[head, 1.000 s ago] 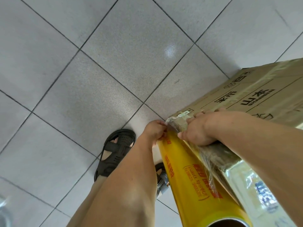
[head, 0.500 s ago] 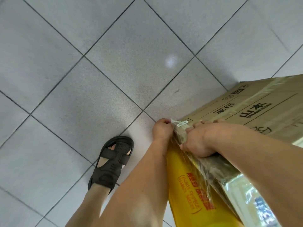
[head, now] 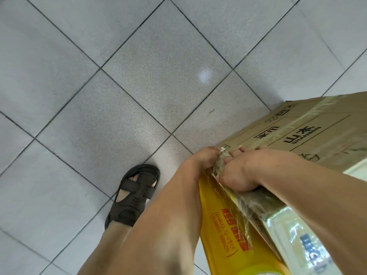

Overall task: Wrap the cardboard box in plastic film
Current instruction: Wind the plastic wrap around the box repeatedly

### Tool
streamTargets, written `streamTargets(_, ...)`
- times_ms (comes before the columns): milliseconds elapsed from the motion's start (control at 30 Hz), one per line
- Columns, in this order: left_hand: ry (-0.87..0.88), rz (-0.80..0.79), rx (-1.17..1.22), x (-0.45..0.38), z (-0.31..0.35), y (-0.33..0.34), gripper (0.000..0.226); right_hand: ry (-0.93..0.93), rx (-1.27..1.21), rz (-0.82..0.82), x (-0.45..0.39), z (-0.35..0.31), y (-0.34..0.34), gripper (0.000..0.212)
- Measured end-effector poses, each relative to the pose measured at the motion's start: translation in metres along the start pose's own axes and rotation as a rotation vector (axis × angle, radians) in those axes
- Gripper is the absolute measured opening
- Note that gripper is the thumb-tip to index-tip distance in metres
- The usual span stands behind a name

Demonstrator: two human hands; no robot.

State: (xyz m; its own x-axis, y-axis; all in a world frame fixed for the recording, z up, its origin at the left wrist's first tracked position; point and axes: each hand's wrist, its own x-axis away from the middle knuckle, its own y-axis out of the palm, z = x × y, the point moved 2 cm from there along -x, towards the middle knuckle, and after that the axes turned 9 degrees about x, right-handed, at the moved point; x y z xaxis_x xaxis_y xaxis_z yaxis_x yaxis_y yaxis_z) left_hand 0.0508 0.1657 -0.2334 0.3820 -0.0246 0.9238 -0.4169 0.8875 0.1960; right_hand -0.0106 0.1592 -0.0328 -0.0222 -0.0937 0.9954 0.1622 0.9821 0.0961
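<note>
step: anchoring film [head: 236,197] at box [head: 309,133] corner | left hand [head: 204,157], right hand [head: 240,173] pinch film | next: pull roll [head: 222,233] taut

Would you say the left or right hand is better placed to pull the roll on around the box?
Left, probably: the left hand is at the roll's top; the right hand pins film on the box.

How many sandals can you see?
1. The dark sandal is on the tiled floor, left of the left forearm. Another may be hidden behind the arms.
</note>
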Motion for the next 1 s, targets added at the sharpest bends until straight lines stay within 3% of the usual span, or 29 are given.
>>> streamTargets(167, -0.06, 0.008, 0.125, 0.009, 0.008, 0.012, 0.046, -0.149, 0.243, -0.022, 0.017, -0.001, 0.003, 0.047)
streamTargets(267, -0.076, -0.016, 0.136, 0.008, 0.003, 0.016, 0.048, -0.147, 0.205, -0.01, 0.016, -0.005, 0.004, 0.045)
streamTargets(400, -0.074, 0.139, 0.318, 0.024, -0.001, 0.015, 0.095, -0.088, 0.22, 0.042, 0.027, -0.006, 0.002, 0.049)
streamTargets(467, -0.053, 0.129, 0.201, 0.043, 0.01, 0.014, 0.084, -0.032, 0.085, 0.119, 0.04, -0.01, 0.002, 0.051)
streamTargets(567, -0.01, 0.021, 0.207, 0.096, 0.016, 0.017, 0.065, 0.085, -0.237, 0.484, 0.065, -0.016, 0.012, 0.048)
streamTargets(633, -0.003, -0.1, 0.403, 0.138, 0.016, 0.03, 0.049, 0.134, -0.382, 0.754, 0.081, -0.019, 0.028, 0.045)
streamTargets(700, 0.02, -0.014, 0.609, 0.162, 0.013, 0.036, 0.046, 0.165, -0.566, 0.949, 0.096, -0.027, 0.054, 0.042)
streamTargets(767, 0.017, 0.07, 0.584, 0.17, 0.026, 0.036, 0.065, 0.181, -0.784, 1.175, 0.113, -0.042, 0.088, 0.039)
streamTargets(800, -0.049, 0.085, 0.578, 0.168, 0.03, 0.037, 0.094, 0.222, -0.93, 1.276, 0.122, -0.05, 0.107, 0.037)
streamTargets(833, -0.113, 0.14, 0.518, 0.147, 0.016, 0.036, 0.122, 0.294, -1.098, 1.288, 0.13, -0.057, 0.127, 0.033)
streamTargets(867, -0.131, 0.22, 0.435, 0.122, -0.005, 0.03, 0.139, 0.387, -1.291, 1.194, 0.134, -0.066, 0.145, 0.03)
streamTargets(900, -0.149, 0.241, 0.421, 0.104, -0.021, 0.022, 0.144, 0.482, -1.479, 0.997, 0.137, -0.074, 0.161, 0.029)
streamTargets(967, -0.176, 0.199, 0.379, 0.145, -0.003, 0.027, 0.136, 0.602, -1.648, 0.534, 0.133, -0.099, 0.191, 0.046)
streamTargets(1000, -0.171, 0.173, 0.346, 0.173, 0.013, 0.032, 0.121, 0.576, -1.693, 0.383, 0.129, -0.11, 0.199, 0.057)
